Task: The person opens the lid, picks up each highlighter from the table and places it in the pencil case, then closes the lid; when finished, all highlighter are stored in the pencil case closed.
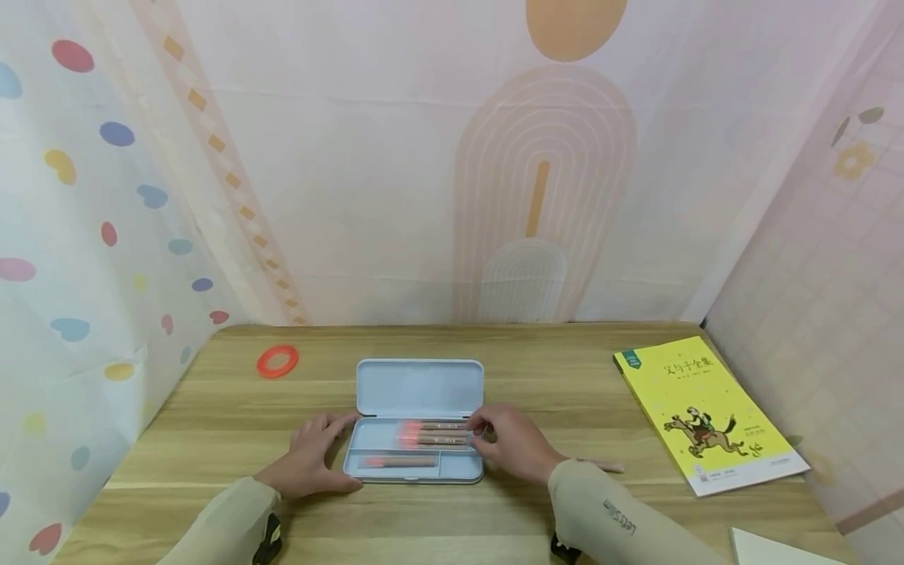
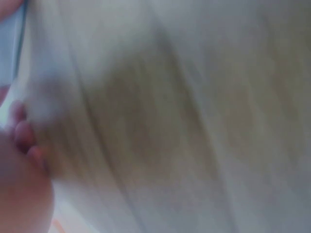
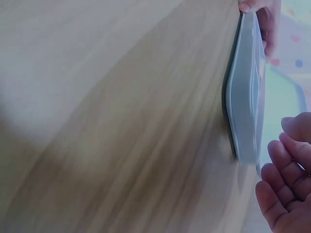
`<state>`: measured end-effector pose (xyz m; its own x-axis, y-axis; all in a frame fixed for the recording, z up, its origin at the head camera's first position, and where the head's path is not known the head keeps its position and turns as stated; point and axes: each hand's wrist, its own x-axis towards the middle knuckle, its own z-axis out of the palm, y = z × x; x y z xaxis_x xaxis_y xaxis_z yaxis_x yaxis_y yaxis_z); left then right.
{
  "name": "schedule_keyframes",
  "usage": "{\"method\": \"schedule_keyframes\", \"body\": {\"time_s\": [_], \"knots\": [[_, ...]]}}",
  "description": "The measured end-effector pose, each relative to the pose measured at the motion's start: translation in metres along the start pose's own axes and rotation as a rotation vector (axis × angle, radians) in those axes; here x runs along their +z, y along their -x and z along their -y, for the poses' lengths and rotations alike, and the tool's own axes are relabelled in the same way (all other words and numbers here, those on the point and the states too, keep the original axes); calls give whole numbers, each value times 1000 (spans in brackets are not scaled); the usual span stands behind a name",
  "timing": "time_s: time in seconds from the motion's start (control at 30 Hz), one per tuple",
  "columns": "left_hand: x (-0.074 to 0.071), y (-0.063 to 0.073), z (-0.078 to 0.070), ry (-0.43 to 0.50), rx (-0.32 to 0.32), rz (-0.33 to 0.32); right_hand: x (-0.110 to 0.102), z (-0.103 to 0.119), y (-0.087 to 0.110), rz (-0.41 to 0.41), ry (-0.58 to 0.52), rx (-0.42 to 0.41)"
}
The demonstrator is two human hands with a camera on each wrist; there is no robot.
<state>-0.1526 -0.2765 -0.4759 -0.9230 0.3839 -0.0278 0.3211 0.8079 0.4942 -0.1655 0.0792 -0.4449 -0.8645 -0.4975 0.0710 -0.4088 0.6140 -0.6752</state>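
An open light-blue pencil case (image 1: 461, 468) lies on the table with its lid (image 1: 420, 388) tilted back. My left hand (image 1: 311, 459) holds its left end, thumb at the front corner and index finger near the hinge side. Wooden pencils (image 1: 441, 440) with bright reddish left ends lie in the back compartment, and another pencil (image 1: 406, 461) lies in the front one. My right hand (image 1: 515, 441) is at the right ends of the back pencils, thumb and index finger close together. The right wrist view shows its fingers (image 3: 277, 177) loosely bent, with nothing visible between them.
An orange-red ring (image 1: 265, 362) lies at the back left. To the right is a yellow book (image 1: 678, 400) with a horse drawing. A thin stick-like thing (image 1: 603, 465) lies beside the right wrist, and a white corner (image 1: 770, 549) shows at the front right.
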Motion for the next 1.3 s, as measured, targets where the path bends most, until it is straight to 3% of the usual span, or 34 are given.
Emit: {"method": "schedule_keyframes", "body": {"time_s": [0.67, 0.9, 1.3], "knots": [[-2, 0, -1, 19, -26, 26, -60, -54, 60, -74, 43, 179], [1, 1, 3, 21, -15, 14, -72, -69, 82, -95, 94, 285], [0, 1, 1, 10, 6, -5, -84, -92, 117, -100, 142, 347]]}}
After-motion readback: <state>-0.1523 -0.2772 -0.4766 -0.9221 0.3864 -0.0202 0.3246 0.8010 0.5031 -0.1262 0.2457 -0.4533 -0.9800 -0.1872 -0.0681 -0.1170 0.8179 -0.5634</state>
